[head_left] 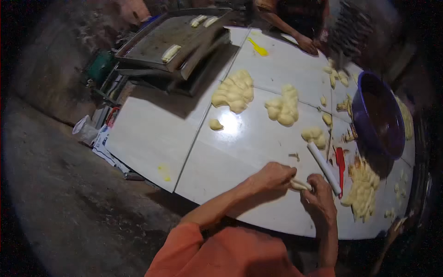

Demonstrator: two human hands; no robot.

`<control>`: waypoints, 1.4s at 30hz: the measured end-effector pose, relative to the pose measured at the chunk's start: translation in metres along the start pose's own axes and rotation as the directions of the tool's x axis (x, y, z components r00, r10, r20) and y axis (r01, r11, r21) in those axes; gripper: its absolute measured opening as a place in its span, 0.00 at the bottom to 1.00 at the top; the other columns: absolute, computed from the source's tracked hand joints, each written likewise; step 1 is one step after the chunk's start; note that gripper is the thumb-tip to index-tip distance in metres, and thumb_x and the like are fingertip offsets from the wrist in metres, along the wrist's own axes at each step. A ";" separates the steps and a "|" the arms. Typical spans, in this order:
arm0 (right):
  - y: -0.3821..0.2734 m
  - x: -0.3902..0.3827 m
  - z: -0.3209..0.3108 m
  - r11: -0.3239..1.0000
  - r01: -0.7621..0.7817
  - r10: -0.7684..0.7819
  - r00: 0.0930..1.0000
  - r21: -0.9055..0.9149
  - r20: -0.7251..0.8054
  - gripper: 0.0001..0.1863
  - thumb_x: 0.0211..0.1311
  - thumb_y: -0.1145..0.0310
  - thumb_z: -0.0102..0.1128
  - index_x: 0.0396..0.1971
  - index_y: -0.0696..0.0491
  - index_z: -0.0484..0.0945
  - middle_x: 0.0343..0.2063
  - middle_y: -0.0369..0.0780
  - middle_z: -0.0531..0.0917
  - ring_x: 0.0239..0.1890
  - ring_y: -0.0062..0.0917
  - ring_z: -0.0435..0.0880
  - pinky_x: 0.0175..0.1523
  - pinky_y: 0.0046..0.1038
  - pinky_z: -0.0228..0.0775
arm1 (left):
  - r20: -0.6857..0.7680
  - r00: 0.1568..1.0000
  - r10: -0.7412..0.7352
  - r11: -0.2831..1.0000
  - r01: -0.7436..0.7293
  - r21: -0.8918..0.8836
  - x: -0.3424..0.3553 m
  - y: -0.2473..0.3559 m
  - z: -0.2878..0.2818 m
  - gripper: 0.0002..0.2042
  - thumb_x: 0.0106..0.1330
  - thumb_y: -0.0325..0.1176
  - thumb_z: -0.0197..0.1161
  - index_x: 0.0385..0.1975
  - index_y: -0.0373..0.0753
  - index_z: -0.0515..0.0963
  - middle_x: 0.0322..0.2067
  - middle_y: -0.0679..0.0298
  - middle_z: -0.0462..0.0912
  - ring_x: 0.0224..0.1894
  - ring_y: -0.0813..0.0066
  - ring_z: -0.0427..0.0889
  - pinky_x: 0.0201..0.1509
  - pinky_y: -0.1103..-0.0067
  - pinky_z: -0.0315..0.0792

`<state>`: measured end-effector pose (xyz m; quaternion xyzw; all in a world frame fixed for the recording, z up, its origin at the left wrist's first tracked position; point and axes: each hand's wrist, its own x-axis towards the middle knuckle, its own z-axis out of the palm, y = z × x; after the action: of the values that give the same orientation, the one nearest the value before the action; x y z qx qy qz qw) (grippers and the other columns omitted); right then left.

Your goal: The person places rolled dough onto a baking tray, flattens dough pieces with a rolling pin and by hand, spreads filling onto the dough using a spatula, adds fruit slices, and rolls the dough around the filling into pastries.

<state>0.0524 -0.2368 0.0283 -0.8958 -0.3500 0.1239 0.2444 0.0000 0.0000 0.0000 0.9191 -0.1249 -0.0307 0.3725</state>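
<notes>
A short rolled piece of dough [301, 185] is stretched between my two hands near the front edge of the white tiled table [152, 138]. My left hand [276, 176] is closed at its left end, and my right hand [320, 196] pinches the right end between thumb and fingers. Just beyond my right hand lie a white rolling pin [324, 168] and a red spatula [340, 171], side by side. A small clump of dough balls [314, 136] sits at the pin's far end. To the right is a larger group of dough pieces [362, 191] with brown smears on it.
Stacked metal trays [152, 41] stand far left, the top one bearing a few shaped dough rolls [171, 53]. Two dough clusters [234, 91] lie mid-table, near a single dough ball [215, 124]. A purple basin [378, 115] stands right. Another person's hand [307, 45] rests at the far edge.
</notes>
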 end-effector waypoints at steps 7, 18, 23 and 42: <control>-0.060 0.084 0.009 0.936 -0.050 0.010 0.993 0.350 0.115 0.17 0.60 0.68 0.70 0.46 0.60 0.81 0.30 0.43 0.86 0.29 0.24 0.83 0.38 0.31 0.76 | -0.134 0.991 -0.001 0.999 -0.005 -0.045 -0.070 -0.050 -0.093 0.10 0.68 0.34 0.62 0.43 0.38 0.75 0.36 0.53 0.82 0.39 0.48 0.84 0.42 0.59 0.76; -0.313 0.363 0.026 0.814 0.514 -0.494 0.857 0.270 -0.143 0.17 0.59 0.74 0.69 0.50 0.55 0.83 0.43 0.44 0.86 0.45 0.33 0.87 0.49 0.32 0.78 | -0.666 0.746 0.018 0.939 0.217 0.268 -0.169 -0.150 -0.358 0.14 0.66 0.35 0.70 0.48 0.38 0.81 0.43 0.54 0.87 0.42 0.57 0.88 0.47 0.65 0.81; -0.416 0.489 0.045 0.782 0.608 -0.606 0.793 0.138 -0.061 0.19 0.60 0.72 0.64 0.52 0.58 0.83 0.43 0.44 0.88 0.46 0.31 0.86 0.54 0.31 0.77 | -0.702 0.702 -0.120 0.814 0.475 0.335 -0.181 -0.209 -0.459 0.17 0.69 0.47 0.66 0.48 0.41 0.85 0.38 0.53 0.89 0.39 0.52 0.88 0.42 0.62 0.80; -0.464 0.603 0.137 0.766 0.595 -0.574 0.803 -0.241 0.159 0.20 0.58 0.75 0.57 0.51 0.52 0.85 0.45 0.52 0.87 0.49 0.47 0.87 0.54 0.44 0.79 | -0.469 0.702 -0.537 0.549 0.712 0.437 -0.128 -0.340 -0.525 0.22 0.47 0.46 0.80 0.40 0.42 0.89 0.40 0.48 0.89 0.46 0.48 0.89 0.51 0.57 0.81</control>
<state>0.1724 0.5205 0.1243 -0.7620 -0.6342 0.0246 0.1285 0.0248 0.6227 0.1388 0.9632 0.2649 0.0083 0.0451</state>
